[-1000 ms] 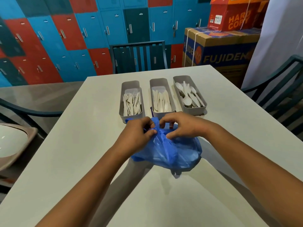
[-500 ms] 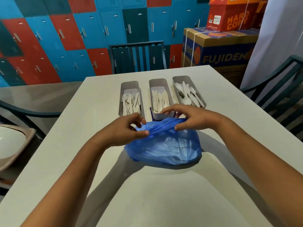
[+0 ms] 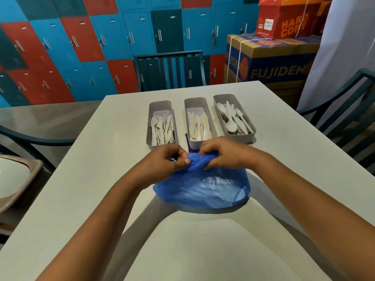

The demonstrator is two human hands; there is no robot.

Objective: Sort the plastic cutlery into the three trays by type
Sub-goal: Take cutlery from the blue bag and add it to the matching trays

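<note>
Left hand (image 3: 164, 162) with fingers curled, pinching the gathered top of the blue plastic bag (image 3: 203, 187); right hand (image 3: 225, 153) likewise curled, gripping the same bunched edge. Bag resting on the white table (image 3: 81, 179), directly beneath both hands. Just beyond: fork tray (image 3: 161, 106), knife tray (image 3: 195, 103), spoon tray (image 3: 227, 98), side by side, long axes pointing away from the person.

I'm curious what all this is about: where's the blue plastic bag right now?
In the head view the blue plastic bag lies mid-table, just in front of the three grey trays. The left hand and right hand pinch its gathered top.
</note>
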